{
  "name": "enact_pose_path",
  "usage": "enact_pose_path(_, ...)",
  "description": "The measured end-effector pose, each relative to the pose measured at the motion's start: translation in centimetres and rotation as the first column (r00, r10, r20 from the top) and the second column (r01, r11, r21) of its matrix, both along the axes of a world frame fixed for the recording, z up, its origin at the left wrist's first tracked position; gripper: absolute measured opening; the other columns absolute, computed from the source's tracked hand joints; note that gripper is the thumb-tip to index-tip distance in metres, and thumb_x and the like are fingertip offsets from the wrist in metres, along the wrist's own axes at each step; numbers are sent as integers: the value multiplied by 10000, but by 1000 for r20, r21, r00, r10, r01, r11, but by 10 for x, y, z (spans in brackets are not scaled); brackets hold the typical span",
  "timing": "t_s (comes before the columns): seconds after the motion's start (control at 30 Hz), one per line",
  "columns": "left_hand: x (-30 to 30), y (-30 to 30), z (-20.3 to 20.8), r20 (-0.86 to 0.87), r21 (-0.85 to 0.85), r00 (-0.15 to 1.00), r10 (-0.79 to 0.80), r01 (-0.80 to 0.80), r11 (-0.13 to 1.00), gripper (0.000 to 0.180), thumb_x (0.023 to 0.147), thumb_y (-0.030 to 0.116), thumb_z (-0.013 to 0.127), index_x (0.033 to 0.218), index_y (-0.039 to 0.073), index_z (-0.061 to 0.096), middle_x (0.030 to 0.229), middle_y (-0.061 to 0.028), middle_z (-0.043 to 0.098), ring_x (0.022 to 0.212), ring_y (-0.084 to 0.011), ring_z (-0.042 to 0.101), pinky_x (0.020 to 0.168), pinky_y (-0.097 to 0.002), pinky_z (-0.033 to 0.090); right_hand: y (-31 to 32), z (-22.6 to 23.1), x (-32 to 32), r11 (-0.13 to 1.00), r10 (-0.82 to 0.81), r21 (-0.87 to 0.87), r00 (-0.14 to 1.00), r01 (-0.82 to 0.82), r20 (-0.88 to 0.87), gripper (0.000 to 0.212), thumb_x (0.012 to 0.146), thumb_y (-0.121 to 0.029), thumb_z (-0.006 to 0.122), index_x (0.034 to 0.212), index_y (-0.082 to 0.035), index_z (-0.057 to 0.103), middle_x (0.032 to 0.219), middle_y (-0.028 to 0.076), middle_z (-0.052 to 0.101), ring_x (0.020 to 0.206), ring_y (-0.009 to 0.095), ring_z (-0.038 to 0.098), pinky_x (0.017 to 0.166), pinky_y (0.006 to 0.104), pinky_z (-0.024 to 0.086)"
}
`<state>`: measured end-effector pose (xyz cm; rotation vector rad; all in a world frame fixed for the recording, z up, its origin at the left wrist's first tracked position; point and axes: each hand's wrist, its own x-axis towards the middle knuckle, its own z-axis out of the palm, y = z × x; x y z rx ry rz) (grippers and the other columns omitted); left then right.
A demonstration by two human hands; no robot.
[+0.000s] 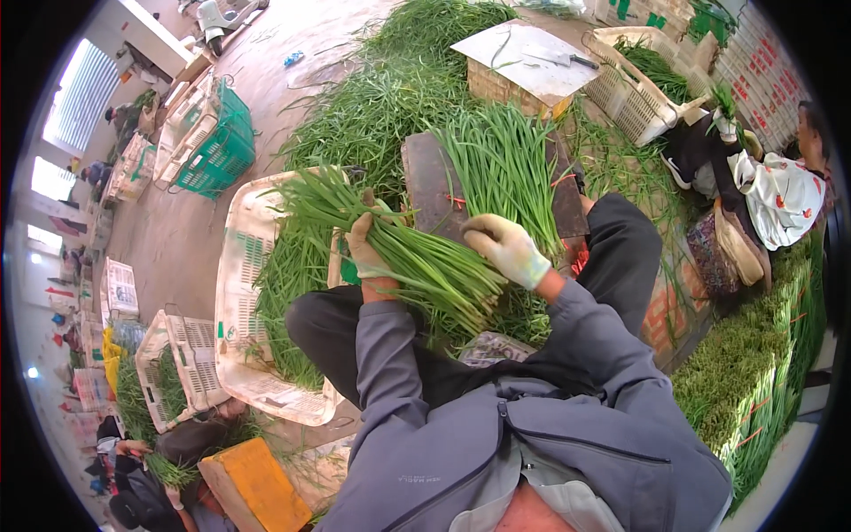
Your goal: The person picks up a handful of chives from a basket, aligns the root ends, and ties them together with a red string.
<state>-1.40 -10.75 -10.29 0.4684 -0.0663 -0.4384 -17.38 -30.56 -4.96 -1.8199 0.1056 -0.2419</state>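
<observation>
A thick bunch of green garlic chives (434,264) lies slantwise over my lap, leaves to the upper left and pale stem ends to the lower right. Wrapped round its middle is my left hand (366,248), in a whitish glove. My right hand (507,248), gloved too, is at the stem side with its fingers bent together; whether a stem is between them is hidden. Just beyond, more chives (505,168) are laid out on a dark board (425,164), with red ties (459,202) near them.
Left of my knee stands a white crate (232,293) of loose chives. A big heap of greens (372,115) spreads ahead. A knife (567,60) rests on a white sheet (523,75) over a box. Tied bunches (745,381) are stacked at right. Other people sit at both sides.
</observation>
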Motion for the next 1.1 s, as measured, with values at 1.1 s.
enact_pose_path(1.1,81,39,109,-107,187,954,279,-256,948,131,877,143,549,873,13,566,828,-132,627,711,-293,609,692,-421,536,40,44,51,843,429,-527,725,-106,539,195,777,-90,679,954,-61,605,1057,151,624,1075,368,573,954,461,447)
